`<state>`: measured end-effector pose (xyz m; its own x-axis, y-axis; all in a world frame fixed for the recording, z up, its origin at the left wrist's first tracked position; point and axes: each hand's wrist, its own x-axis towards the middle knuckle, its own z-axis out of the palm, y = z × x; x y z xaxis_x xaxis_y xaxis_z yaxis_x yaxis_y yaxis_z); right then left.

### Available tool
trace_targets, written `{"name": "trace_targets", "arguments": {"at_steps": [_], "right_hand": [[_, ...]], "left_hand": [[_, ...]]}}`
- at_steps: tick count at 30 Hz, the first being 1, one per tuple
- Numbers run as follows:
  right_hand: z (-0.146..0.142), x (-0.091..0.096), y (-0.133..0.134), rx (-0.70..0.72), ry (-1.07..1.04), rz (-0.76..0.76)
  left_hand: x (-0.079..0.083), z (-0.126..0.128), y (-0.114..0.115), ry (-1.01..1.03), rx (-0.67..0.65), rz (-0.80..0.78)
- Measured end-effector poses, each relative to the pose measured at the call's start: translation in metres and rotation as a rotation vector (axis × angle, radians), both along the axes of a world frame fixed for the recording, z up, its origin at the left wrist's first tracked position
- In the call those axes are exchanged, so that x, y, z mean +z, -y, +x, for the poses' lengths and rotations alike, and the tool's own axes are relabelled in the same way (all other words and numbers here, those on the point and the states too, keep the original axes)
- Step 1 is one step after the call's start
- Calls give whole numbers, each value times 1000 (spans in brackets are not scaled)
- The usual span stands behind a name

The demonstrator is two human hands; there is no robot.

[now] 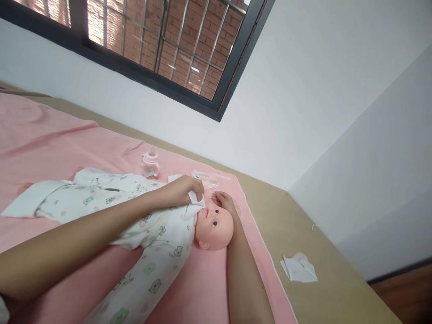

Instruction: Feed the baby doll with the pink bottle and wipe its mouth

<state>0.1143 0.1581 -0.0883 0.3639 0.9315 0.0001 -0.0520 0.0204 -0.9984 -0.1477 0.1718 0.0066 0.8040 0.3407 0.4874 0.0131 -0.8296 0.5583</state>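
Note:
A baby doll (216,227) in a white patterned sleepsuit (135,211) lies on a pink blanket (209,288). My left hand (182,189) pinches a folded white wipe (195,200) against the doll's cheek beside its mouth. My right hand (223,200) rests on the far side of the doll's head, fingers curved over it, steadying it.
A pink baby bottle (150,163) stands beyond the doll, with a flat wipes packet (204,176) to its right. Crumpled white wipes (299,267) lie on the bare tan surface (320,234) right of the blanket. A wall and barred window (162,40) lie behind.

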Motion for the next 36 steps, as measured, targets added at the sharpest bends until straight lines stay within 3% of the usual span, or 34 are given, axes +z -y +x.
{"name": "trace_targets", "arguments": {"at_steps": [36], "right_hand": [[5, -8, -3, -7, -25, -5]], "left_hand": [[17, -7, 30, -146, -151, -173]]}}
